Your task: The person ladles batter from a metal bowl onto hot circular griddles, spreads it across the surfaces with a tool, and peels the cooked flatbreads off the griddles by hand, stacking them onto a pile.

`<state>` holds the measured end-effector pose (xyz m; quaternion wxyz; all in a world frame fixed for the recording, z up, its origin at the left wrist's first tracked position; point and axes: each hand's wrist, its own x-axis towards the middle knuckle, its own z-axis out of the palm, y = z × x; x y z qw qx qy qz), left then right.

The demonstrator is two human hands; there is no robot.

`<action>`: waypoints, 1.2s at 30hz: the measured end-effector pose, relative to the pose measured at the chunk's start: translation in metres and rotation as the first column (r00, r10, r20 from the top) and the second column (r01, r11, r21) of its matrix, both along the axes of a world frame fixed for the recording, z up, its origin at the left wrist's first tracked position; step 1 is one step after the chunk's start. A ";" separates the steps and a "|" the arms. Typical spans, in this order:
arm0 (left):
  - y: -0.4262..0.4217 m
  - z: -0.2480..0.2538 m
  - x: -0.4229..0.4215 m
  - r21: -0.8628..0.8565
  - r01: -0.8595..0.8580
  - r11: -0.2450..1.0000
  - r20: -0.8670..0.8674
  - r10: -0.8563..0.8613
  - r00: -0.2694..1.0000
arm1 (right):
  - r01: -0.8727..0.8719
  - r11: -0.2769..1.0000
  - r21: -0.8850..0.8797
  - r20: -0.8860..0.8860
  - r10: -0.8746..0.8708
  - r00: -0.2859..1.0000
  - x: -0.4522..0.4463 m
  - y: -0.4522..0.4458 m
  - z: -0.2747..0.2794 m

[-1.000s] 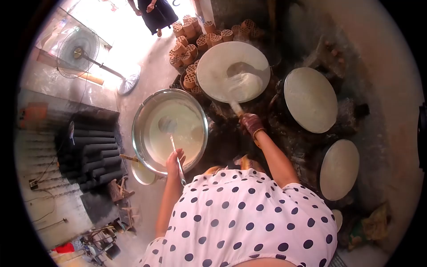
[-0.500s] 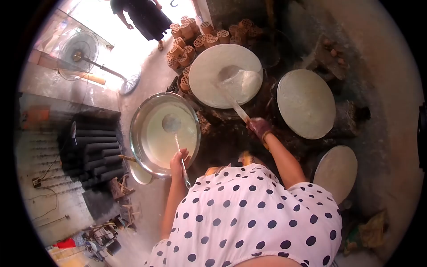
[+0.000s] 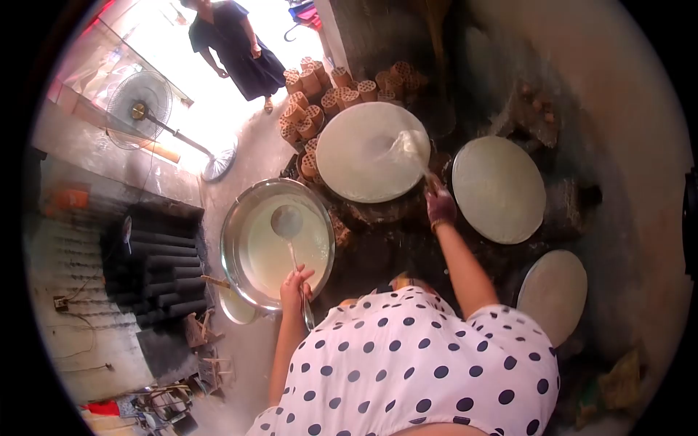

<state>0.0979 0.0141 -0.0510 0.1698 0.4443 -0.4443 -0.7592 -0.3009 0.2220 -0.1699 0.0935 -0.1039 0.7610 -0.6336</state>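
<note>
My left hand (image 3: pixel 297 285) grips the handle of a metal ladle (image 3: pixel 288 222), its round bowl over the pale batter (image 3: pixel 273 258) in a wide steel basin (image 3: pixel 226 243). To the right, my right hand (image 3: pixel 440 206), in a dark purple glove, is closed around a flat paddle (image 3: pixel 425 171). The paddle's far end reaches onto a round pale cooking surface (image 3: pixel 352 163). A whitish, shiny patch (image 3: pixel 408 147) lies there by the paddle's tip; motion blurs it, and I cannot tell whether it is batter or a thin sheet.
Two more round pale surfaces, one upper (image 3: pixel 499 190) and one lower (image 3: pixel 554 298), stand at the right. Perforated clay-coloured cylinders (image 3: pixel 313 80) are piled behind. Dark cylinders (image 3: pixel 163 265) are stacked at left, near a standing fan (image 3: pixel 139 110). A person (image 3: pixel 236 51) stands at the back.
My right hand has swung the paddle to the right, toward the surface's right edge. The ladle stays over the batter, my left fingers slightly more spread. The view has tilted up, showing more of the person.
</note>
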 end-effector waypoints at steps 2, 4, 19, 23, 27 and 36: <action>0.000 0.003 0.001 0.019 0.030 0.999 -0.003 -0.030 1.000 | 0.124 0.914 0.385 -0.015 -0.128 0.992 0.039 -0.005 0.052; -0.003 -0.006 0.004 0.037 0.051 0.998 -0.026 -0.050 0.998 | 0.040 0.755 0.654 -0.032 -0.025 0.999 0.048 -0.032 0.019; 0.008 0.011 -0.009 0.107 0.211 0.972 -0.014 -0.211 0.977 | 0.134 0.985 0.107 -0.024 -0.133 0.991 0.015 -0.023 0.001; 0.006 0.007 -0.014 0.118 0.238 0.964 -0.010 -0.238 0.971 | -0.256 0.951 0.172 0.116 0.239 0.964 0.009 -0.008 -0.007; -0.004 0.001 -0.040 0.129 0.287 0.949 0.003 -0.290 0.957 | -0.142 0.970 0.199 0.036 0.138 0.990 -0.016 -0.015 -0.010; -0.048 -0.007 -0.178 0.009 0.381 0.925 0.075 -0.380 0.922 | -0.180 0.779 0.600 -0.303 0.430 0.851 0.029 0.057 0.051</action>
